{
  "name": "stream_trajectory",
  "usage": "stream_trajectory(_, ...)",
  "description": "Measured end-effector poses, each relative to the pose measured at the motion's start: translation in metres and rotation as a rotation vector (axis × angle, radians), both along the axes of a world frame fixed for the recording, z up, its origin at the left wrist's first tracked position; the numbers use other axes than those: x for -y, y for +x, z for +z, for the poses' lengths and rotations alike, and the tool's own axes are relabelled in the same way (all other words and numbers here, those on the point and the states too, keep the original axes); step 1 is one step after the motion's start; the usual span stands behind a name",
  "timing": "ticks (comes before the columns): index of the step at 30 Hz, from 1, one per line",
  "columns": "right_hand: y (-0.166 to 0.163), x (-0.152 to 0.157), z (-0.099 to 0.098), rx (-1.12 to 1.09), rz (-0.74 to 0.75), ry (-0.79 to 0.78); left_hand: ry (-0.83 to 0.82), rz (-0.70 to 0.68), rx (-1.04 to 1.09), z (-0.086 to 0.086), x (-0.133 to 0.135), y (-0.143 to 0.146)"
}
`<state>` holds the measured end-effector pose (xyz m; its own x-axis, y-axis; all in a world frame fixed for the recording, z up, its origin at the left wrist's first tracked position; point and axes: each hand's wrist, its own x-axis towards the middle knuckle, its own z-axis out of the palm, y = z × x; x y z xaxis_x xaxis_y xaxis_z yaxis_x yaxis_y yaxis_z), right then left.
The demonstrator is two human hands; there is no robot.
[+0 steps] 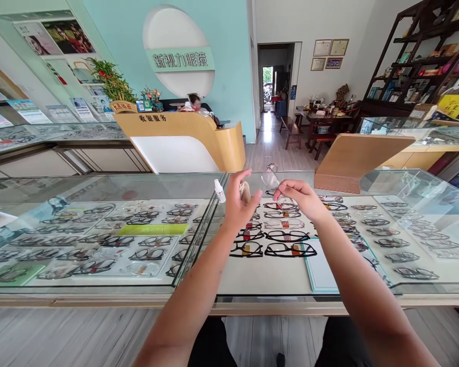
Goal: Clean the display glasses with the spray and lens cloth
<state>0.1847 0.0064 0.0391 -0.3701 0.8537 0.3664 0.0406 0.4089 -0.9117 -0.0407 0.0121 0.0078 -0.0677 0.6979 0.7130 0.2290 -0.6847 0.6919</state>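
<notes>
My right hand (302, 198) pinches a pair of eyeglasses (270, 178) with clear lenses, held tilted above the glass counter. To its left, my left hand (237, 201) is raised, its thumb and index finger apart. A small cream-coloured, cloth-like piece (245, 192) sits in that palm, partly hidden by the fingers. Just beyond the left hand, a small white bottle (219, 190) stands on the counter top. Under both hands, rows of dark-framed eyeglasses (286, 235) with coloured tags lie inside the display case.
Glass display cases (199, 239) run across in front of me. At the far right of the counter stands a brown angled board (361, 158). Beyond is a wooden reception desk (229, 145) with a person (195, 104) behind it. A wooden table (321, 120) with benches stands at the back.
</notes>
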Motion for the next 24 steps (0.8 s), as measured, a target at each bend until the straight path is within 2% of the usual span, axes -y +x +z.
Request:
stream_trajectory(2,0.005,0.001,0.003,-0.011,0.103,-0.042,0.109,0.026,-0.147,0.004,0.006,0.001)
stream_trajectory(4,0.008,0.002,0.004,0.008,0.157,-0.073,0.126,0.028,-0.214,0.006,0.008,0.002)
stream_trajectory(9,0.012,0.001,0.004,0.046,0.190,-0.095,0.135,0.035,-0.275,0.006,0.006,0.001)
stream_trajectory(15,0.014,0.003,0.008,0.095,0.214,-0.105,0.245,0.044,-0.387,0.003,0.004,-0.001)
stream_trajectory(20,0.011,0.001,0.005,0.071,0.118,-0.033,0.295,0.097,-0.377,0.000,0.004,0.000)
stream_trajectory(24,0.008,-0.002,0.002,-0.067,-0.129,0.131,0.311,0.253,-0.346,-0.003,0.006,0.002)
